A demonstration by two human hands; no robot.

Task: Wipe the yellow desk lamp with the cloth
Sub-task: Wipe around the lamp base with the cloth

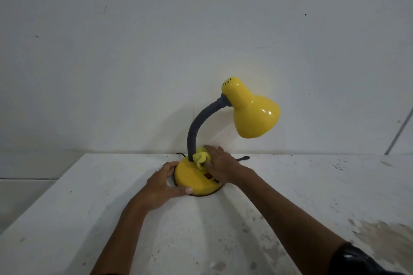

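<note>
cloth (199, 158) under right hand (220, 166) fingers | left hand (162, 186) grips lamp base (192, 179)

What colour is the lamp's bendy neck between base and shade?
Dark grey, ribbed flexible neck, unlike the glossy yellow shade and round yellow base. Head view shows it.

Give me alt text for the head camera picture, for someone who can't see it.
A person's right hand presses a yellow cloth onto the round base of a yellow desk lamp, beside its grey bendy neck, while the left hand grips the base's near-left edge. The lamp stands on a scuffed white table against a white wall, shade pointing down to the right.
</note>
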